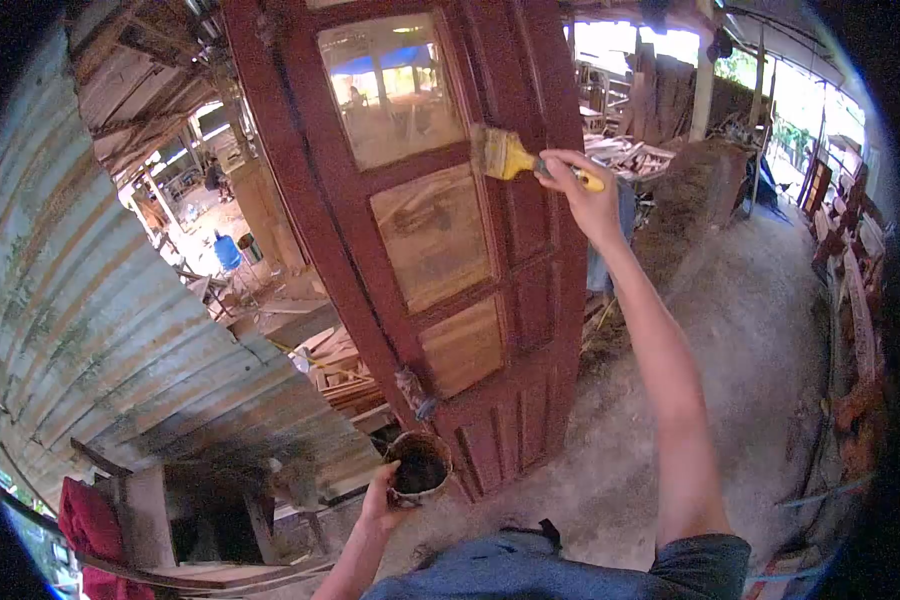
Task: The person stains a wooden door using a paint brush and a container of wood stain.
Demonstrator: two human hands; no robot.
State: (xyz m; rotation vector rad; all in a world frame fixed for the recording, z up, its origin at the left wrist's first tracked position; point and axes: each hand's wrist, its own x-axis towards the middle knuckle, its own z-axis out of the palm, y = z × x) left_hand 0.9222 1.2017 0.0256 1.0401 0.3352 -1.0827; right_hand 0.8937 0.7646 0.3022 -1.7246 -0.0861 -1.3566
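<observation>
One brush, with a yellow handle and flat bristles, sits in the tight curled fingers of the right hand. Past the fingertips, its bristles touch one red wooden door with three glass panes. The left hand wraps its fingers round one round dark pot.

Daylit, fisheye warp, dark corners, bg blown
</observation>
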